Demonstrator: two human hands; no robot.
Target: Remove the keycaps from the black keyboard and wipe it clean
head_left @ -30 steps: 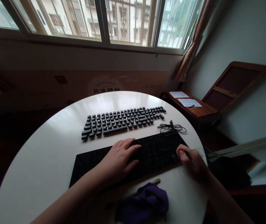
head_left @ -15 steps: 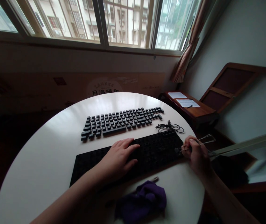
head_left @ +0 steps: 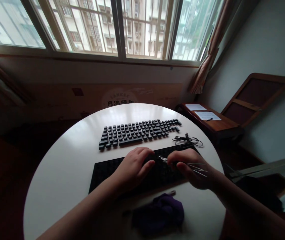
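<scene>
A black keyboard base (head_left: 107,170) without keycaps lies on the round white table (head_left: 64,166). My left hand (head_left: 132,168) rests flat on its middle, fingers stretched out. My right hand (head_left: 189,166) is closed on a thin wire keycap puller (head_left: 182,163), whose tip points left over the base, close to my left fingertips. Beyond the base, several black keycaps (head_left: 137,131) are laid out in rows in keyboard order.
A coiled black cable (head_left: 189,139) lies at the base's far right corner. A purple cloth (head_left: 160,215) sits near the front table edge. To the right stands a low wooden desk (head_left: 222,125) with papers (head_left: 209,115). Windows run along the far wall.
My right hand has lifted the wire puller from the base's right end and carried it left toward my left hand. The camera view shifted slightly left.
</scene>
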